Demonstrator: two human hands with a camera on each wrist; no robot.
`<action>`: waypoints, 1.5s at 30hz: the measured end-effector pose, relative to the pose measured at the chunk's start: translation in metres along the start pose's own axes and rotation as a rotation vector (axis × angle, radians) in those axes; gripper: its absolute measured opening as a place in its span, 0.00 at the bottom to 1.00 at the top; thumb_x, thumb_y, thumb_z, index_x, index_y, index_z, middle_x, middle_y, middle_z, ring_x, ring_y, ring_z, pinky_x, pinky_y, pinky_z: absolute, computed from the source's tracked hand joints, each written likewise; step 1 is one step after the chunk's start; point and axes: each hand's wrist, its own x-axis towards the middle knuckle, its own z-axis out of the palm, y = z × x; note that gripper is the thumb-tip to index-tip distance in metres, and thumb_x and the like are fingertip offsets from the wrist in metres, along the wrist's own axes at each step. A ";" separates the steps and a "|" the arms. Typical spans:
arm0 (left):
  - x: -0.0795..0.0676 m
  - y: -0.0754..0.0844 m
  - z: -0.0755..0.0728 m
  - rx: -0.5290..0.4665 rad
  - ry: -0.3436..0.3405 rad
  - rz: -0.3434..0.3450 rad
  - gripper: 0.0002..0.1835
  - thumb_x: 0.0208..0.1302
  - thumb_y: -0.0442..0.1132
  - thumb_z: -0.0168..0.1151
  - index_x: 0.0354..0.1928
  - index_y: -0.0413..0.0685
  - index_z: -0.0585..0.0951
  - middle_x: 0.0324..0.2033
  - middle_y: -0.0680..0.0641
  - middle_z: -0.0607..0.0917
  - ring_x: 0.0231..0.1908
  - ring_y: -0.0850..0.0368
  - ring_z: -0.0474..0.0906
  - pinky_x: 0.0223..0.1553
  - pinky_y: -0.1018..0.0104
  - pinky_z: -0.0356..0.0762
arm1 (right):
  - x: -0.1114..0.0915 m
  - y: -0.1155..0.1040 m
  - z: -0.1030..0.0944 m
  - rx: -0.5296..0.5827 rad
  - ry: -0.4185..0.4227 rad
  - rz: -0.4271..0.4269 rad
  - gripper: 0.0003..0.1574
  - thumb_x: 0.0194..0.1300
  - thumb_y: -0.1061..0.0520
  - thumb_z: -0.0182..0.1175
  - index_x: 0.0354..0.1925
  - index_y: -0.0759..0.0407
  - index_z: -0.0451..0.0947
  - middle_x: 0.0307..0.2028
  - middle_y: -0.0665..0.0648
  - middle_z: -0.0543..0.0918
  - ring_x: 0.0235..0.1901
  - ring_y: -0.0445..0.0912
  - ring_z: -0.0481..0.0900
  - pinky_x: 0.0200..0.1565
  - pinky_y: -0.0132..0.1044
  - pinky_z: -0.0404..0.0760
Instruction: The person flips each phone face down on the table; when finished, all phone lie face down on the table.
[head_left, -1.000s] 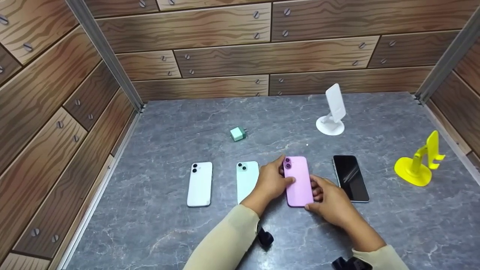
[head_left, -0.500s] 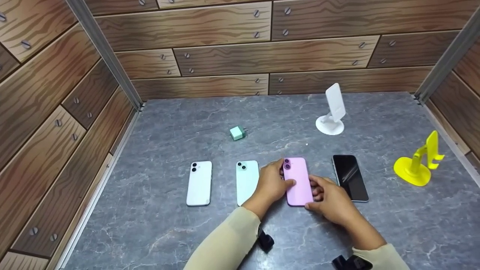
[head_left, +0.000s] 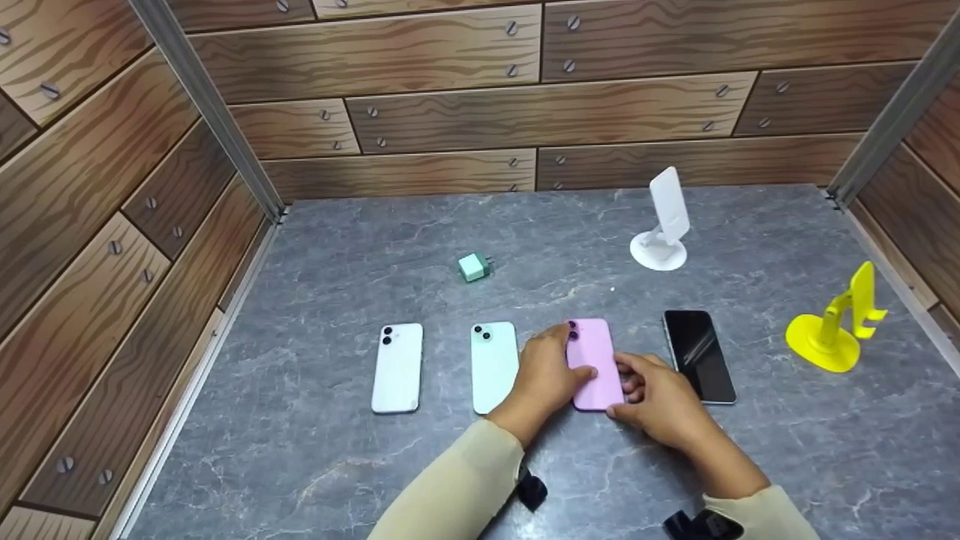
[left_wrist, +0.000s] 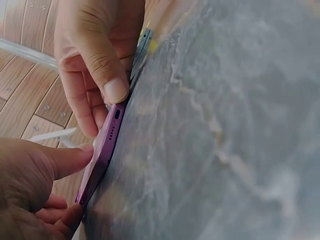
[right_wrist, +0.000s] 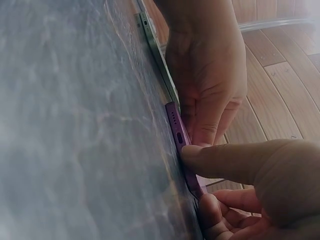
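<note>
A pink phone [head_left: 597, 375] lies back side up on the grey marbled table, its camera corner partly covered by my left fingers. My left hand [head_left: 545, 375] holds its left edge, with the thumb across the back. My right hand [head_left: 660, 401] grips the lower right corner, thumb at the bottom edge and fingers along the side. In the left wrist view, the phone's [left_wrist: 112, 127] bottom edge with its charging port shows between both hands. The right wrist view shows the right thumb [right_wrist: 215, 160] against that same bottom edge.
Left of my hands lie a mint green phone [head_left: 492, 371] and a white phone [head_left: 397, 369]. A black-screened phone [head_left: 699, 356] lies just right. Farther back are a green charger plug [head_left: 474, 267] and a white phone stand [head_left: 664, 225]; a yellow phone stand [head_left: 829, 334] is at right.
The left hand has shifted slightly toward me and its thumb reaches farther over the pink phone's back. The phone's top edge sits a little lower. The right hand has barely moved.
</note>
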 end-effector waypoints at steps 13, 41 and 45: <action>0.000 0.001 -0.002 0.094 -0.036 0.024 0.35 0.62 0.49 0.83 0.68 0.41 0.85 0.67 0.42 0.86 0.65 0.43 0.84 0.69 0.55 0.80 | -0.003 0.001 -0.002 -0.008 -0.025 -0.012 0.49 0.56 0.64 0.83 0.72 0.74 0.75 0.58 0.64 0.85 0.48 0.48 0.85 0.48 0.32 0.87; 0.002 0.005 -0.002 0.080 -0.077 -0.042 0.35 0.63 0.49 0.82 0.70 0.45 0.84 0.70 0.44 0.84 0.68 0.44 0.82 0.72 0.56 0.77 | -0.027 0.081 -0.101 -0.241 0.098 0.151 0.34 0.83 0.54 0.56 0.74 0.77 0.69 0.58 0.77 0.86 0.56 0.73 0.85 0.57 0.62 0.82; 0.001 0.006 -0.003 0.083 -0.064 -0.040 0.35 0.62 0.50 0.82 0.69 0.45 0.85 0.69 0.44 0.85 0.67 0.45 0.83 0.71 0.56 0.78 | -0.025 0.079 -0.097 -0.211 0.062 0.146 0.36 0.84 0.51 0.57 0.76 0.76 0.68 0.61 0.76 0.85 0.55 0.68 0.88 0.53 0.52 0.83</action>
